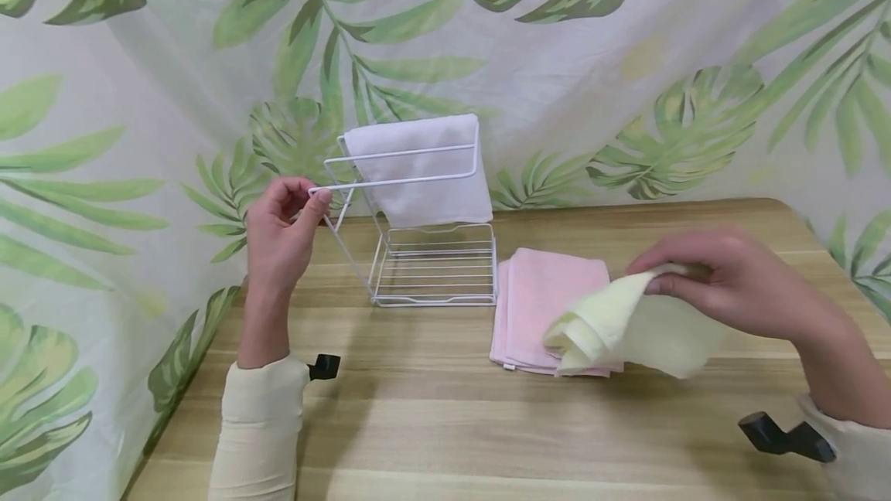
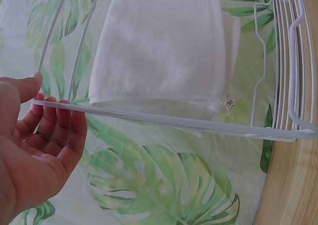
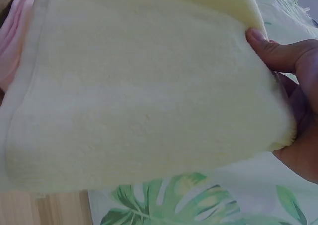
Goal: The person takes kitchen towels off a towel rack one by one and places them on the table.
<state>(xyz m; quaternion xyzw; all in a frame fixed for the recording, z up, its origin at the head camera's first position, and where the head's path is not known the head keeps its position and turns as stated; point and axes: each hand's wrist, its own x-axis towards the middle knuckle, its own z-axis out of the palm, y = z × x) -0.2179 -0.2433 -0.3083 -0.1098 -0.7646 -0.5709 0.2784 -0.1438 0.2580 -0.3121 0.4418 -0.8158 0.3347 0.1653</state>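
A white wire rack stands on the table, with a folded white towel draped over its rear top bar. My left hand pinches the rack's front left upper corner between thumb and fingers; the left wrist view shows the fingers curled under the wire. In my right hand a pale yellow towel hangs by its upper edge, pinched between thumb and fingers. Its lower part is over a folded pink towel lying right of the rack. In the right wrist view the yellow towel hides most of the scene.
The wooden table carries the rack and the pink towel. Behind and to the left hangs a leaf-patterned cloth. Small black mounts sit at both wrists.
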